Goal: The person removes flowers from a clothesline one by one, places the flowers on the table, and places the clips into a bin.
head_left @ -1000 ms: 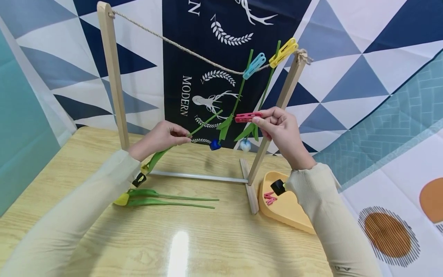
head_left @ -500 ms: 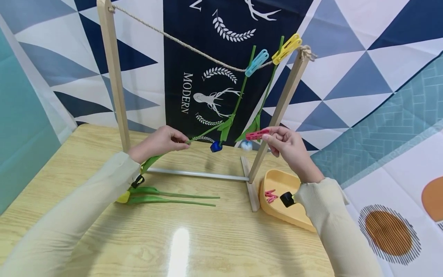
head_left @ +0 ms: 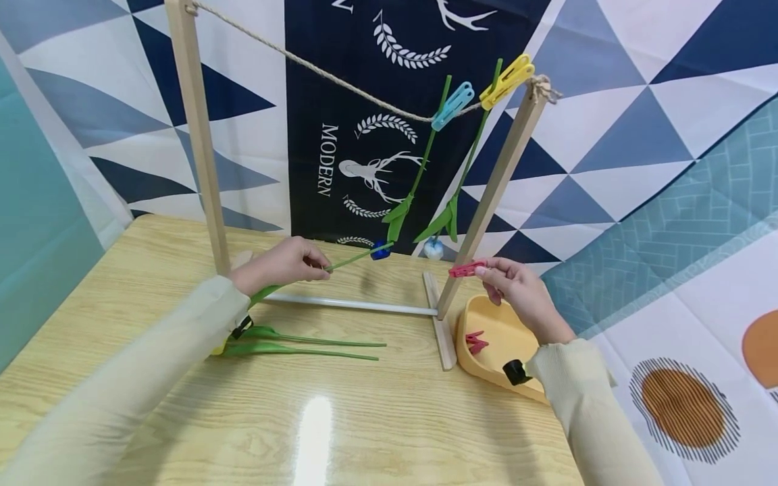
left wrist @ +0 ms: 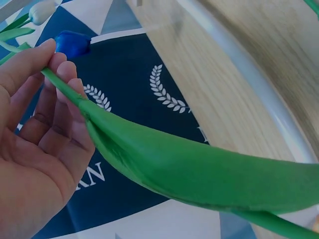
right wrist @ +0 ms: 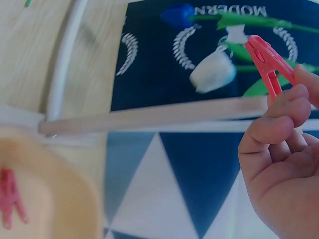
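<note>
My left hand pinches the green stem of an artificial tulip, its free end pointing right. A broad leaf of it fills the left wrist view, while its bloom is hidden. Between thumb and fingers, my right hand holds a pink clothespin beside the right post. Upside down from the rope hang a blue tulip, under a light blue clothespin, and a white-and-blue tulip, under a yellow clothespin. The held stem's tip overlaps the blue bloom in the head view.
Two wooden posts, left and right, carry the rope, with a white rod low between them. Two tulips lie on the table. Pink clothespins lie in a yellow tray at the right.
My right hand has moved down and right with the pink clothespin, toward the tray. My left hand has lowered slightly, and the held stem's tip has dropped.
</note>
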Motion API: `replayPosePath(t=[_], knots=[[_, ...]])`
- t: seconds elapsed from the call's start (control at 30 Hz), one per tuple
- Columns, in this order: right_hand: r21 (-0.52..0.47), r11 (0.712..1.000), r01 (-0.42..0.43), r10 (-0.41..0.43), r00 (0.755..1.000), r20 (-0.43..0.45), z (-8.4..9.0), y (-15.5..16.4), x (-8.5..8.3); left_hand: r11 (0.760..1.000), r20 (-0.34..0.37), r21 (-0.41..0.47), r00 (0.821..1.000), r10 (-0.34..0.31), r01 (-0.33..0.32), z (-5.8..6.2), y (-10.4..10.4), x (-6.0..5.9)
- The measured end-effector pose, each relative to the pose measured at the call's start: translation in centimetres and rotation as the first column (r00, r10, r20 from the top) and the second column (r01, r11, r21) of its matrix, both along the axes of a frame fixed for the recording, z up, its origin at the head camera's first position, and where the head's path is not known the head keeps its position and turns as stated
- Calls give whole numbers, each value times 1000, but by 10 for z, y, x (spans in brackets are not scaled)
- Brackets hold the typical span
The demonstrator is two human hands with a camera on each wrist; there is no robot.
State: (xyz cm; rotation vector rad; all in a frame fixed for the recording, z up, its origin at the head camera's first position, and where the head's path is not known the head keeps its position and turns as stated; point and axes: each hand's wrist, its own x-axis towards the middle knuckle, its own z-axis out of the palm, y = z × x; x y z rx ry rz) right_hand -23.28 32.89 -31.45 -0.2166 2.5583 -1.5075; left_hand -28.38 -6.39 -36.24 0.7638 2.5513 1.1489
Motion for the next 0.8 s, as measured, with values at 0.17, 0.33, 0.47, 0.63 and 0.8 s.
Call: replayPosePath(t=[0.17, 0.33, 0.47, 0.63, 0.8], knots=[[-1, 1000, -17, 17, 1000, 24, -19, 14, -1, 999, 5, -32, 1000, -28, 28, -6, 4, 2], [-19, 1000, 20, -19, 997, 76, -36, 24, -2, 997, -4, -63, 999, -54, 53, -16, 7, 2], [-18, 998, 58, -56, 991, 123, -48, 31, -2, 994, -6, -58, 996, -88, 87, -25, 10, 3], [-21, 995, 98, -93, 980, 176, -63, 40, -2, 991, 14, -42, 992, -123, 124, -39, 15, 4], [-51, 991, 122, -108, 969, 222, -77, 49, 0, 991, 85, -26, 988, -126, 129, -51, 19, 5]])
